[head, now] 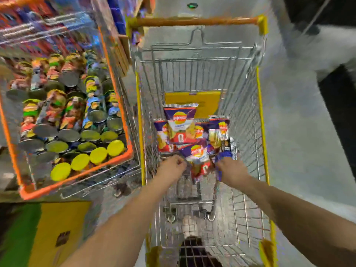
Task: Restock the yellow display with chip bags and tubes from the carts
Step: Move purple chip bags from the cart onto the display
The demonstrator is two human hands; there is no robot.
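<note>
Several purple and red chip bags (181, 124) lie at the bottom of a wire shopping cart with yellow trim (262, 120). Both my arms reach down into it. My left hand (173, 165) has its fingers curled at the left edge of the nearest chip bag (200, 157). My right hand (232, 169) grips the bag's right side, where dark blue packaging shows. A second cart with orange trim (117, 93) stands to the left, packed with upright chip tubes (57, 112), some with yellow lids (98, 155). The frame is blurred.
A yellow panel (57, 232) shows at lower left below the orange cart. Grey floor (300, 132) lies to the right of the yellow cart. A person in dark and white clothing (327, 54) stands at upper right. The cart's orange handle (196, 21) is at the far end.
</note>
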